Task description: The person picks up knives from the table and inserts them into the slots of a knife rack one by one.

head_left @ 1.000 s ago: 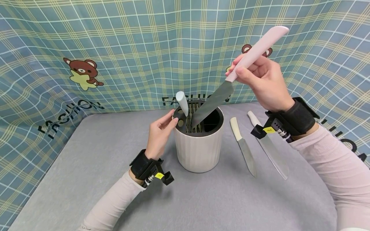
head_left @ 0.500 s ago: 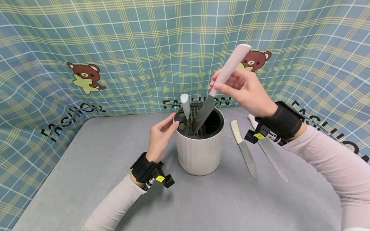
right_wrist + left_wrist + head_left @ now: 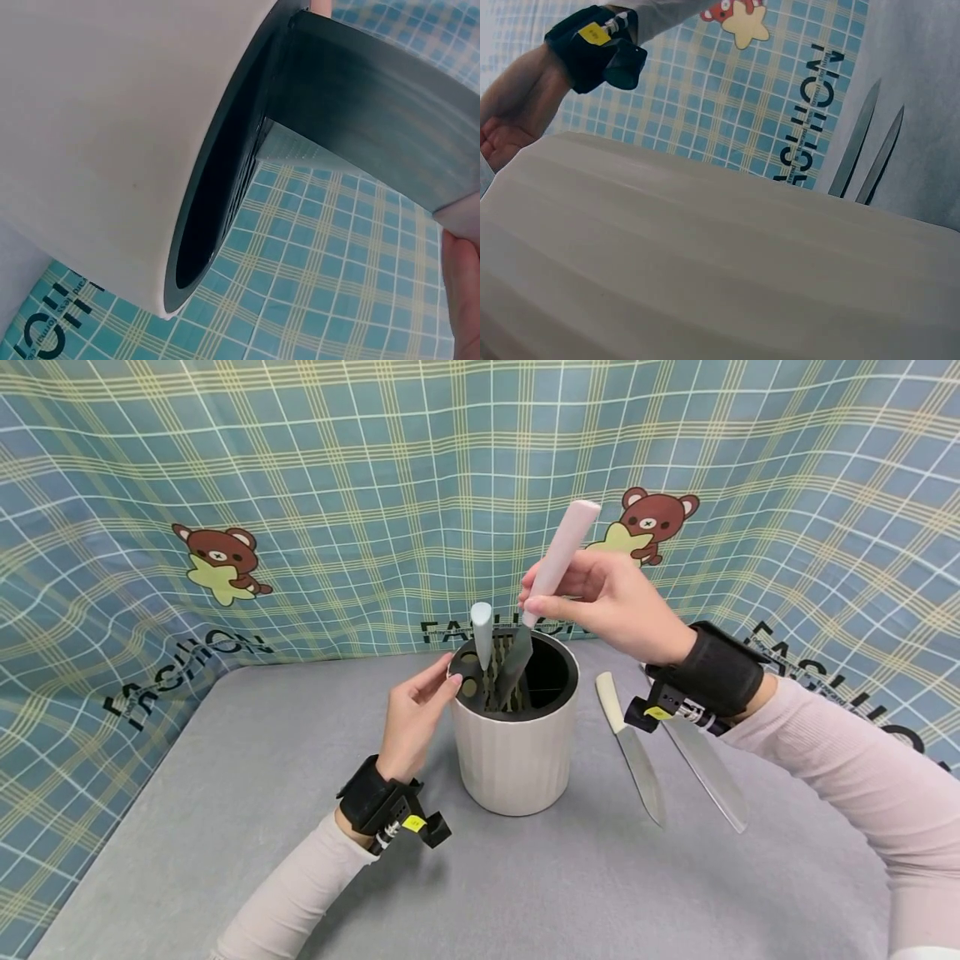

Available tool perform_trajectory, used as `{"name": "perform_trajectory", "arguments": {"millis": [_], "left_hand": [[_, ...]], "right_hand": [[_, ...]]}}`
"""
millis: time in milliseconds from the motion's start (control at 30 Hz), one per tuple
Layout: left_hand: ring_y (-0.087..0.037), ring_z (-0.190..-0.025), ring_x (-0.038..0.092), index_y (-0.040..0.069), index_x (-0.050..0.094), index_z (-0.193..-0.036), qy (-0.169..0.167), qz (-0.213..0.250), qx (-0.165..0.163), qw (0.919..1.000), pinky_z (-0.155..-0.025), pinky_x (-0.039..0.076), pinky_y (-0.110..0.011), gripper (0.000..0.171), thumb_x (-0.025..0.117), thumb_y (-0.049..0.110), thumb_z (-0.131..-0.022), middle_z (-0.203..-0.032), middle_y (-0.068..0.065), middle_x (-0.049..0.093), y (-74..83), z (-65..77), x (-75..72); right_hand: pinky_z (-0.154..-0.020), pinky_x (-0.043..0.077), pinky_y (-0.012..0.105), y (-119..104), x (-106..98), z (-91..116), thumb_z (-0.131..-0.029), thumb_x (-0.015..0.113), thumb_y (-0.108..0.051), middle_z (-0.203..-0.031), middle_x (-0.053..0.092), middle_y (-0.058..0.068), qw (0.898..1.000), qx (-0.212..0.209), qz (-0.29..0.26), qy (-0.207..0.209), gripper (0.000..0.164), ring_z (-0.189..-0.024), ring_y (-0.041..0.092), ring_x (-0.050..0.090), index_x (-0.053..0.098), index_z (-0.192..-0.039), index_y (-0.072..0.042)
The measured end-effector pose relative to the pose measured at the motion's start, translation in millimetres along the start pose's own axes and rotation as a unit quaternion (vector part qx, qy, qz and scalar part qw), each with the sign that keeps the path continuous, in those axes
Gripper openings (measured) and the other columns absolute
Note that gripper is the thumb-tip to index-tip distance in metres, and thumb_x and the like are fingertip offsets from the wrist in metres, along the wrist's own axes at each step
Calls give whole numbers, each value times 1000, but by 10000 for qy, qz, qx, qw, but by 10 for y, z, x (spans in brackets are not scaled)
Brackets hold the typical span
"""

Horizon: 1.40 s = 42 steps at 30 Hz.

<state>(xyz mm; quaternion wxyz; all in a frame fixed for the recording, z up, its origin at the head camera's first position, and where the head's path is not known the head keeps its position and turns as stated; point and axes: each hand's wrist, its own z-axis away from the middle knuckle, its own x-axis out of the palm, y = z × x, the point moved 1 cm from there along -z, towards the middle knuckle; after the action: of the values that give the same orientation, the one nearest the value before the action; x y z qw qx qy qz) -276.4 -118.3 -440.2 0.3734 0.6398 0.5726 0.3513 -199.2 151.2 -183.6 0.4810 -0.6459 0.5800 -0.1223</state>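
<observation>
In the head view, a round white knife holder with a black slotted top stands mid-table. My left hand holds its left rim, thumb tip at the edge and fingers around the side. My right hand pinches a pink-handled knife low on the handle, near the blade. The knife leans right, point down, its lower blade overlapping the slots in the top. In the right wrist view, the broad blade reaches the black rim. A knife with a light-blue handle stands in the holder, left of the pink one.
Right of the holder lie a cream-handled knife and a longer knife, blades toward the front. My right wrist hides the longer one's handle. A wide black opening takes up the top's right side. Plaid cloth hangs behind the grey table.
My right hand has brought the pink-handled knife down and left, and the knife has turned more upright over the slots. My left hand has stayed at the holder's rim.
</observation>
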Motion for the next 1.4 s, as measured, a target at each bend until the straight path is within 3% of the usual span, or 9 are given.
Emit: {"name": "perform_trajectory", "arguments": {"millis": [33, 200, 267, 367, 500, 633, 767, 1167, 1400], "left_hand": [[-17, -140, 39, 18, 48, -144, -9, 18, -136, 9999, -113, 43, -33, 50, 63, 22, -97, -151, 0, 43, 148, 17, 40], [-20, -141, 37, 10, 46, -145, -15, 55, -509, 9987, -114, 41, -34, 50, 60, 17, -98, -153, -8, 39, 484, 58, 123], [-15, -139, 39, 16, 48, -144, -33, 53, -472, 9989, -113, 43, -29, 50, 62, 22, -97, -152, -5, 41, 482, 68, 118], [-16, -139, 39, 12, 48, -144, -89, 248, -432, 9987, -113, 42, -29, 50, 62, 23, -97, -152, -6, 42, 568, 90, 142], [-22, -137, 43, 3, 49, -142, -33, 396, -514, 9979, -111, 45, -30, 51, 63, 21, -97, -149, -13, 43, 986, 161, 254], [-22, -134, 46, -2, 48, -141, 153, 234, -966, 9949, -108, 47, -27, 48, 61, 12, -97, -148, -15, 44, 1476, 216, 387], [-19, -133, 47, -2, 48, -141, 259, 182, -1250, 9917, -106, 47, -22, 45, 58, 6, -98, -147, -12, 46, 1553, 206, 408], [-20, -134, 46, -1, 47, -142, 184, 114, -1122, 9934, -108, 46, -24, 46, 57, 8, -98, -149, -16, 44, 1555, 220, 410], [-14, -131, 48, 1, 49, -141, 201, 32, -1162, 9930, -108, 46, -23, 45, 59, 10, -98, -147, -8, 48, 1555, 221, 412]], "right_hand": [[-82, 59, 26, -4, 10, -8, -89, 69, -2, -100, 71, 5, 10000, 45, 54, -31, 22, -91, 15, 70, 66, -110, 5], [-86, 58, 26, -28, 52, -43, -88, 71, -6, -100, 72, 8, 9986, 325, 313, -258, 24, -91, 13, 69, 68, -110, 4], [-86, 58, 27, -29, 69, -56, -87, 72, -7, -100, 72, 11, 9974, 394, 459, -381, 24, -91, 12, 69, 68, -109, 4], [-84, 58, 26, -10, 103, -73, -87, 73, -7, -97, 72, 12, 9944, 436, 728, -634, 24, -89, 12, 69, 69, -107, 3], [-82, 58, 26, 59, 164, -85, -86, 74, -9, -92, 73, 11, 9883, 568, 983, -1023, 19, -87, 13, 70, 70, -102, 2], [-83, 60, 28, 145, 231, -93, -84, 76, -7, -92, 74, 11, 9835, 697, 1015, -1327, 15, -88, 16, 71, 71, -97, 1], [-82, 60, 28, 186, 282, -110, -83, 77, -5, -91, 74, 10, 9807, 629, 1056, -1524, 12, -86, 18, 72, 73, -93, 0], [-78, 60, 28, 175, 324, -117, -82, 78, -7, -85, 74, 6, 9755, 581, 1288, -1686, 6, -82, 15, 72, 74, -86, -4], [-78, 60, 29, 154, 328, -119, -83, 77, -8, -86, 74, 7, 9728, 523, 1439, -1736, 6, -82, 17, 71, 74, -86, -4]]}}
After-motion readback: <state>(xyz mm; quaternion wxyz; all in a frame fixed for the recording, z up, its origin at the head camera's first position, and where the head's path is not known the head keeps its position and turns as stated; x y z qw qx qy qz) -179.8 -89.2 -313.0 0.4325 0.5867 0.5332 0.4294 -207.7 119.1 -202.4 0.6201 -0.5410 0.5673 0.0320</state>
